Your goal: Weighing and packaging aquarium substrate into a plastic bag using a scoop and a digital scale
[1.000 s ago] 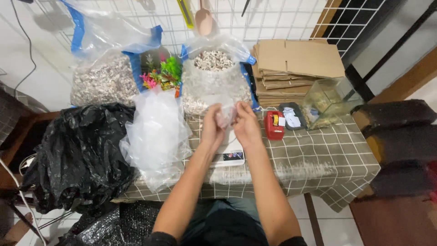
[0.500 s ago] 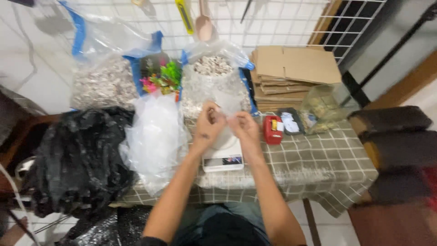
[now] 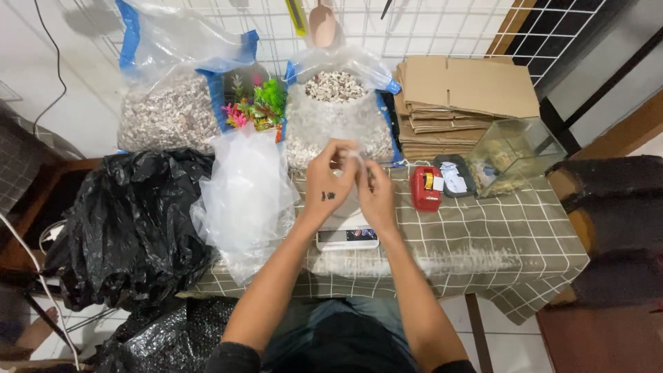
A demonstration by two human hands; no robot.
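Your hands have come closer together over the last second and lifted slightly: your left hand (image 3: 327, 188) and right hand (image 3: 376, 195) now meet above the small white digital scale (image 3: 347, 238) near the front edge of the table (image 3: 483, 242), both pinching a small clear plastic bag (image 3: 357, 157) between them. The fingers of each hand are narrowed and closed on the bag's thin film, apparently working at its mouth; what the bag contains, if anything, you cannot tell from here. That suggests the handling is at the bag's opening rather than at the scale, whose platform lies mostly hidden under your hands. Behind, along the back edge, stand two big clear sacks with blue trim: the left sack (image 3: 169, 110) full of pale gravel, the middle sack (image 3: 337, 114) open-topped with mixed light and dark pebbles. Between them sit bright green and pink plastic plants (image 3: 257, 107). A heap of empty clear bags (image 3: 245, 197) lies just left of your hands, a black bag (image 3: 131, 228) at the left edge. At the back right corner lies flattened cardboard (image 3: 463, 93), with a small glass tank (image 3: 507, 155) and a red tape dispenser (image 3: 426, 188) nearby.
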